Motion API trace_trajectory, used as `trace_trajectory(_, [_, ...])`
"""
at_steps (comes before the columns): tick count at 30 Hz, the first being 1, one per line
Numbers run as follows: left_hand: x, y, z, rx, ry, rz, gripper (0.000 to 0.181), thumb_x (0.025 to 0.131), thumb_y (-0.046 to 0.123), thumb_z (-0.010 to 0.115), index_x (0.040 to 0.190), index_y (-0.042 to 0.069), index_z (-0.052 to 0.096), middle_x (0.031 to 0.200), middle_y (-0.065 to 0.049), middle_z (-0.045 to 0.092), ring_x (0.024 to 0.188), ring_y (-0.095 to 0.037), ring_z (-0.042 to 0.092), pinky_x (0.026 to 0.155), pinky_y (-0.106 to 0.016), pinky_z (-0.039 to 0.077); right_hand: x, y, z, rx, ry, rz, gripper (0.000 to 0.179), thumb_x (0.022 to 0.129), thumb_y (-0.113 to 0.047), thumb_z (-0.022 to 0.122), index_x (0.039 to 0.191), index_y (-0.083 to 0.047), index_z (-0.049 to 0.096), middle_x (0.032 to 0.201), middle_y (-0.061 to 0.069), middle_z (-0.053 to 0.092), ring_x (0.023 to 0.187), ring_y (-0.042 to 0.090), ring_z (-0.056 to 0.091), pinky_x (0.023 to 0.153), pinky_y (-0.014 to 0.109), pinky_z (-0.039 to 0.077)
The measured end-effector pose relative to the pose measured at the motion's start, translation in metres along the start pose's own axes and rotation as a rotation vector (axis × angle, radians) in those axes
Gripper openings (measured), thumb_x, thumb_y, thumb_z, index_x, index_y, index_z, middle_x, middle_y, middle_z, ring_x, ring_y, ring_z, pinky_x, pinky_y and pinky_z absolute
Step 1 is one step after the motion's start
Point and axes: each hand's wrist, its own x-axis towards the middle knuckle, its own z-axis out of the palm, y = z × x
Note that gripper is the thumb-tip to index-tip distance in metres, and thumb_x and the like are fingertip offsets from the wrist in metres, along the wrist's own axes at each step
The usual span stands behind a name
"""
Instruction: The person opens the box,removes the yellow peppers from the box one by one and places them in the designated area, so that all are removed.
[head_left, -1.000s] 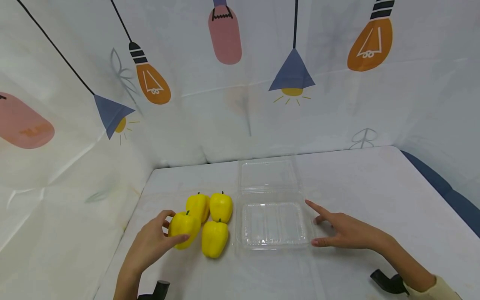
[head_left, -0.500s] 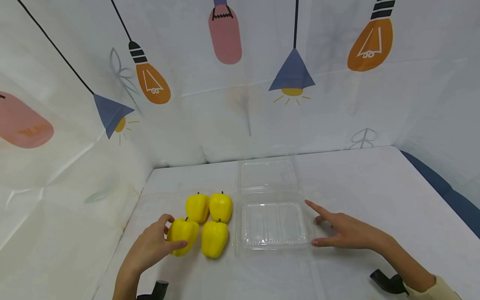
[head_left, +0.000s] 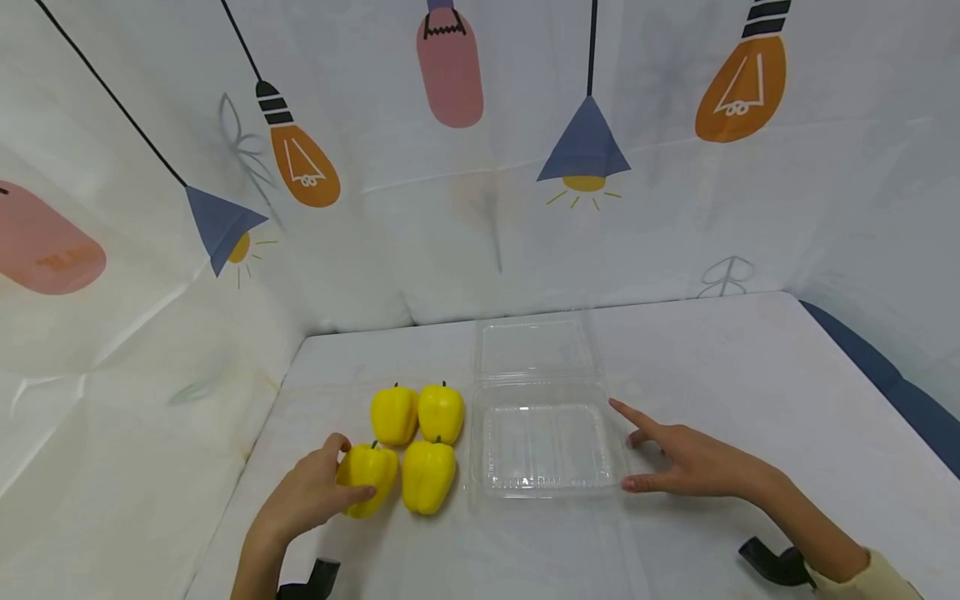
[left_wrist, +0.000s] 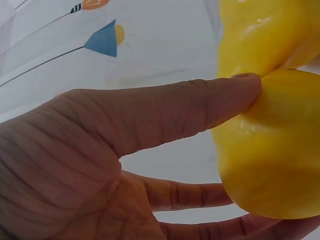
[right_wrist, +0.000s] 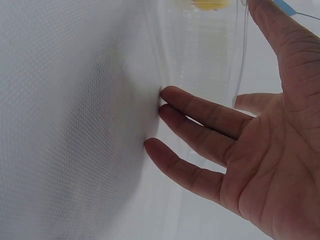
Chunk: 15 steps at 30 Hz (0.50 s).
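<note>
My left hand (head_left: 306,493) holds the nearest-left yellow bell pepper (head_left: 372,475) with the thumb on its near side and the fingers round its far side. The left wrist view shows the thumb tip against the glossy side of this bell pepper (left_wrist: 270,145), with other fingers behind and below it. Three more peppers stand close by: one at the back left (head_left: 393,415), one at the back right (head_left: 441,413) and one at the front right (head_left: 427,477). My right hand (head_left: 693,460) lies spread at the right side of a clear plastic clamshell box (head_left: 551,492), fingertips at its edge.
The box's hinged lid (head_left: 536,350) lies folded back toward the rear of the white-covered table (head_left: 720,358). A patterned white curtain (head_left: 465,225) hangs behind and to the left. Black curved mounts show at both wrists.
My left hand and the pepper it holds have moved slightly toward me, leaving a wider gap to the back-left pepper. My right hand and the box have stayed in place.
</note>
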Motion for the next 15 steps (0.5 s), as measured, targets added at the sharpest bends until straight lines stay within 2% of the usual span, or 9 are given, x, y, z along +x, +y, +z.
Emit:
trace_trajectory(4, [0.0014,0.001,0.0011,0.011,-0.013,-0.011,0.074,0.071,0.044,0.078,0.12,0.001,0.043,0.089,-0.009,0.059,0.062,-0.018,0.053,0.052,-0.032,0.046,-0.0004,-0.001,-0.0002,0.003,-0.004,0.007,0.102,0.076,-0.058,0.068,0.152,-0.029,0.007,0.122,0.009,0.058,0.109,0.027,0.054,0.084,0.058,0.045])
trace_trajectory(15, [0.0077,0.0031,0.0051,0.087,-0.033,-0.015,0.073,0.069,0.05,0.077,0.114,0.002,0.047,0.085,-0.005,0.06,0.067,-0.018,0.052,0.057,-0.035,0.044,-0.0004,-0.0026,-0.0013,-0.005,-0.008,0.009,0.102,0.076,-0.059,0.068,0.152,-0.029,0.007,0.121,0.008,0.058,0.108,0.027,0.054,0.085,0.057,0.045])
